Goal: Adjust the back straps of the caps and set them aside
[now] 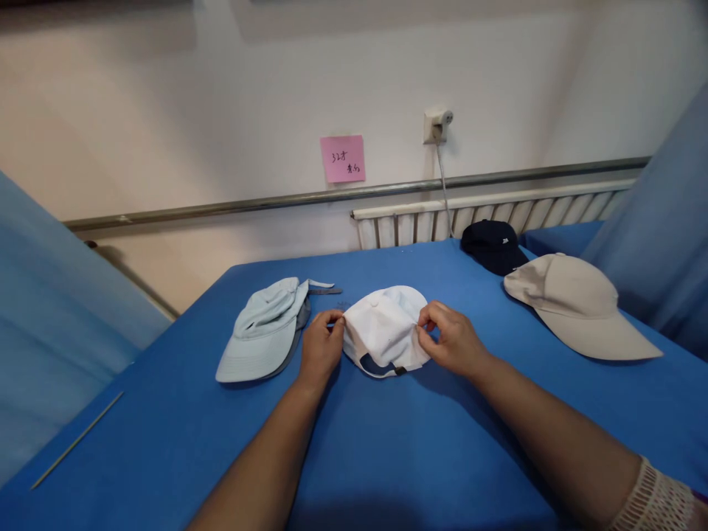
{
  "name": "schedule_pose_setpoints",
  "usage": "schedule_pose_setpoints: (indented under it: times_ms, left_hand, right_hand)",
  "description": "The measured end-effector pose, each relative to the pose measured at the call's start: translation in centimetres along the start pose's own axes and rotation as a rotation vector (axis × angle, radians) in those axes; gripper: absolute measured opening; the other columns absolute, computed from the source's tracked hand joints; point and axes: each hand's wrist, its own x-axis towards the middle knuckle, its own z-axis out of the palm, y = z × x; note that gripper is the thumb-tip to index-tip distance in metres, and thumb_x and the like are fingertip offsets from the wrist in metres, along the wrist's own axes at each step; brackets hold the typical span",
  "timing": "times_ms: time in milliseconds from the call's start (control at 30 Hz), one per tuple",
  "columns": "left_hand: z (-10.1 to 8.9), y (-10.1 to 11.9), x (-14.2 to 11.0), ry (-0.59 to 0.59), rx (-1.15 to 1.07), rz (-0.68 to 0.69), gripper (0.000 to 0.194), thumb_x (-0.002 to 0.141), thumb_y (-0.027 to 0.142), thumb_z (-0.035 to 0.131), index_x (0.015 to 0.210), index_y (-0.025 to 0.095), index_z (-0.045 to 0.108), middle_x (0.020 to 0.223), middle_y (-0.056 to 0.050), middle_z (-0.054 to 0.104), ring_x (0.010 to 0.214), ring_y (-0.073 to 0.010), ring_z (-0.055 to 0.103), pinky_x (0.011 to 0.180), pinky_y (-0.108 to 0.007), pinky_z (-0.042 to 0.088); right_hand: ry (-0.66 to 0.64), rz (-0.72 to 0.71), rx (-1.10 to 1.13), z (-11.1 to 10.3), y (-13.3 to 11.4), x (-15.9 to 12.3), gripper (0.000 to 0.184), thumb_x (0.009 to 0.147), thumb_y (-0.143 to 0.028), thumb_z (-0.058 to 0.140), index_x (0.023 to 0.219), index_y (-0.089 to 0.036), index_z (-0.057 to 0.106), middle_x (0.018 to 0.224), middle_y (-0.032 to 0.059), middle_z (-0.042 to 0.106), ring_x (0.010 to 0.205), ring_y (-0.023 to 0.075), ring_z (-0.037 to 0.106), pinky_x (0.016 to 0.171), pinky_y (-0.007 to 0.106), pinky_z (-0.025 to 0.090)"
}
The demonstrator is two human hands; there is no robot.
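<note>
A white baseball cap (381, 324) rests on the blue-covered table in front of me, its brim pointing away and its back strap opening facing me. My left hand (323, 346) pinches the left edge of this cap between thumb and fingers. On the opposite side, my right hand (450, 338) pinches the cap's fabric in the same way. Just left of my left hand lies a pale blue cap (268, 324) with its strap hanging loose; a grey cap shows partly beneath it.
Toward the right lie a beige cap (580, 302) and, behind it, a navy cap (490, 243). A thin stick (77, 441) lies at the table's left edge. Blue curtains (60, 317) hang on both sides. Along the wall run a metal rail (248, 206) and a white radiator (406, 225).
</note>
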Motion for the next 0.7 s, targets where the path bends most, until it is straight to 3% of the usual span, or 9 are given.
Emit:
schedule_pose_setpoints:
  times_ms: [100,167,300,367,533,600,700]
  left_hand:
    - [-0.3,-0.1,0.3,0.01,-0.038,-0.022,0.023,0.081,0.032,0.052,0.089,0.018,0.068,0.095,-0.007,0.071,0.087,-0.0213,0.065,0.08,-0.033,0.05]
    - [-0.4,-0.1,0.4,-0.005,-0.056,-0.043,0.023,0.08,0.034,0.054,0.088,0.018,0.069,0.094,-0.007,0.071,0.086,-0.0218,0.065,0.08,-0.033,0.05]
    - [-0.5,0.1,0.5,-0.014,-0.069,-0.072,0.025,0.078,0.036,0.057,0.088,0.017,0.07,0.094,-0.008,0.072,0.085,-0.0225,0.066,0.08,-0.035,0.051]
    - [-0.6,0.1,0.5,-0.016,-0.075,-0.082,0.025,0.077,0.036,0.058,0.089,0.017,0.07,0.094,-0.008,0.072,0.084,-0.0224,0.066,0.08,-0.035,0.051]
    - [-0.6,0.1,0.4,-0.02,-0.068,-0.084,0.025,0.076,0.037,0.059,0.089,0.018,0.07,0.093,-0.007,0.072,0.083,-0.0224,0.066,0.079,-0.035,0.051]
    - [-0.6,0.1,0.4,-0.024,-0.056,-0.079,0.025,0.076,0.037,0.059,0.089,0.018,0.07,0.093,-0.007,0.072,0.083,-0.0223,0.066,0.079,-0.035,0.051]
    - [-0.6,0.1,0.5,-0.026,-0.053,-0.078,0.025,0.077,0.037,0.059,0.088,0.018,0.07,0.094,-0.007,0.072,0.083,-0.0222,0.066,0.078,-0.035,0.051]
  right_hand:
    - [-0.085,-0.132,0.163,-0.5,-1.9,-0.5,0.008,0.082,-0.014,0.053,0.08,-0.021,0.051,0.078,0.0014,0.057,0.07,0.0139,0.054,0.067,0.027,0.042]
    - [-0.102,-0.137,0.221,-0.4,-2.2,-0.6,0.009,0.085,-0.015,0.051,0.078,-0.021,0.051,0.075,0.0007,0.057,0.068,0.0132,0.053,0.065,0.026,0.042]
    - [-0.108,0.028,0.121,0.3,-1.0,-0.5,0.005,0.085,-0.019,0.054,0.08,-0.02,0.056,0.077,0.0011,0.058,0.066,0.0128,0.053,0.064,0.027,0.041]
    - [-0.198,0.087,0.062,0.4,-0.6,-0.3,0.003,0.083,-0.022,0.057,0.084,-0.02,0.059,0.081,0.0011,0.06,0.068,0.0129,0.055,0.065,0.026,0.041]
    - [-0.382,0.149,-0.072,0.2,-1.9,-0.5,0.019,0.078,-0.032,0.066,0.092,-0.021,0.061,0.084,0.0012,0.064,0.073,0.0154,0.058,0.064,0.027,0.039]
    - [-0.369,0.173,-0.116,0.2,-2.2,-0.6,0.017,0.079,-0.032,0.064,0.092,-0.02,0.06,0.084,0.0016,0.064,0.072,0.0158,0.058,0.065,0.027,0.039]
    - [-0.223,0.222,-0.141,0.4,-1.8,-0.4,0.014,0.084,-0.028,0.058,0.095,-0.019,0.058,0.091,0.0036,0.063,0.077,0.0165,0.059,0.068,0.028,0.04]
